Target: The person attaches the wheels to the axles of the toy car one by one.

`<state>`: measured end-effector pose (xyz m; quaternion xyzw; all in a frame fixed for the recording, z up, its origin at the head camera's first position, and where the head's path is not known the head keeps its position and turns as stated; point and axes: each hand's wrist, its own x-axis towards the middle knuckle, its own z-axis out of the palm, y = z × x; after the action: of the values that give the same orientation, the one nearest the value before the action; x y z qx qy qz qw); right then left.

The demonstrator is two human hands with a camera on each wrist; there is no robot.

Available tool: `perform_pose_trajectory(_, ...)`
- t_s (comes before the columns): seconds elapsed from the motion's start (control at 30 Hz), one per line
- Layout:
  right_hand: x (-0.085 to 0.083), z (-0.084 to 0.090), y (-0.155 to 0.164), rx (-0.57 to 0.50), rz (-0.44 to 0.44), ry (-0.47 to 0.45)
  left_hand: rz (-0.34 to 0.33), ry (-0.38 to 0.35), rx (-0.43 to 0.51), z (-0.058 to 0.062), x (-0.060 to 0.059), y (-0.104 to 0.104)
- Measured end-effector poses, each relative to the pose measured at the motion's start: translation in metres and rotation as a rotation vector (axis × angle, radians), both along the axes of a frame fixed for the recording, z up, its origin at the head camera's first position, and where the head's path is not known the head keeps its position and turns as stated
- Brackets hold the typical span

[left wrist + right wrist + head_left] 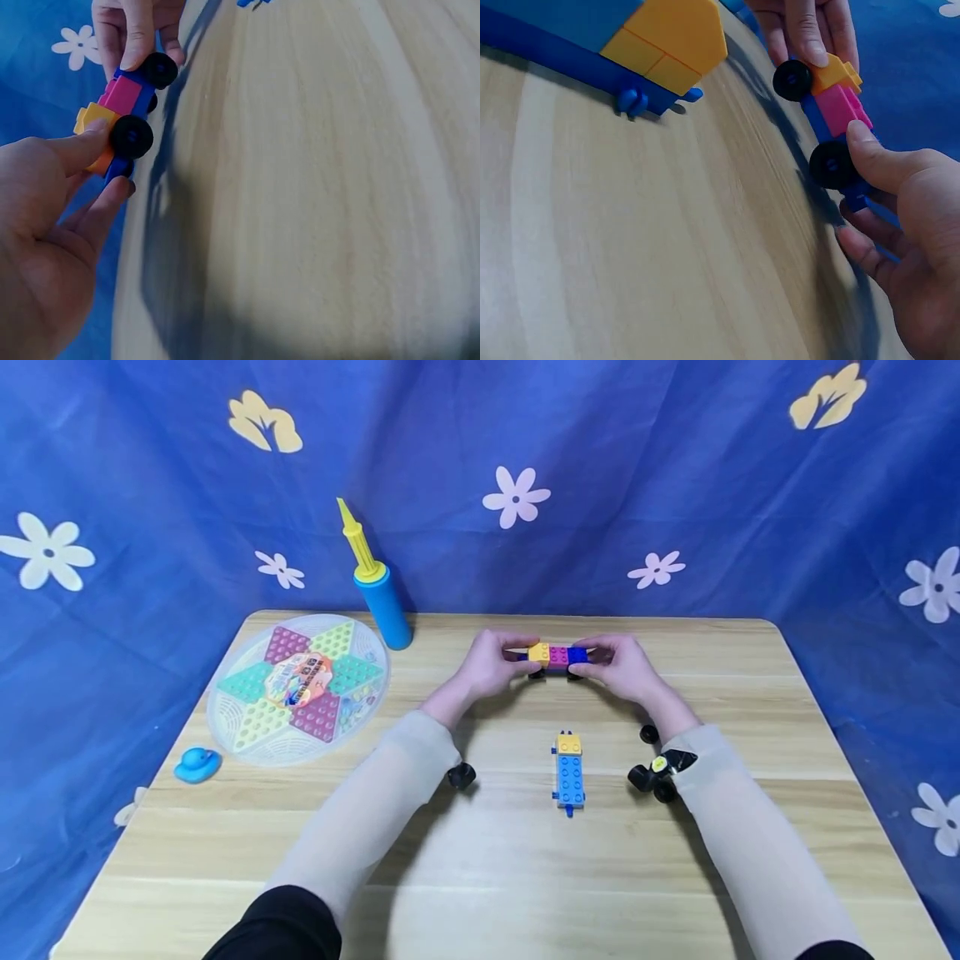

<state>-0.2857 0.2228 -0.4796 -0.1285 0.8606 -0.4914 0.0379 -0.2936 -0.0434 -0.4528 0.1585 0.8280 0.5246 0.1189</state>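
1. Head view: both hands meet over the far middle of the wooden table (225, 827). The left hand (491, 664) and the right hand (626, 668) each pinch one end of a small brick car (557, 656), yellow, pink and blue on top, black wheels beneath, held just above the tabletop. Nearer the person lies a blue brick chassis (568, 770) with a yellow block at its far end. Loose black wheels (461, 775) sit by the left sleeve, and a wheel-and-axle piece (660, 772) lies by the right forearm. At the left are a round checkers board (298, 687), a blue duck (197, 765) and a blue and yellow hand pump (377, 585)

2. Left wrist view: the left hand (45, 225) has thumb and forefinger clamped on the yellow end of the brick car (120, 120), beside one wheel; the right hand (139, 34) grips the far blue end

3. Right wrist view: the right hand (907, 232) pinches the blue end of the brick car (836, 112) with thumb on top and fingers curled below; the left hand (806, 30) holds the yellow end. The blue brick chassis (630, 37) rests on the table close by
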Motion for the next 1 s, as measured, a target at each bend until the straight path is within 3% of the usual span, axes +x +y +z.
perform_pose_trajectory(0.23,0.000,-0.003,-0.001,0.011,0.007,0.003,-0.005,0.007,-0.022,-0.009,-0.002,-0.003)
perform_pose_trajectory(0.57,-0.001,0.001,-0.003,0.024,0.014,-0.023,0.019,0.014,-0.021,-0.011,-0.003,-0.005)
perform_pose_trajectory(0.8,0.005,0.012,0.001,0.053,0.045,-0.051,-0.001,0.091,-0.141,-0.006,0.000,-0.006)
perform_pose_trajectory(1.0,0.016,0.026,0.011,0.093,0.068,-0.008,0.008,0.158,-0.148,0.006,0.009,-0.012)
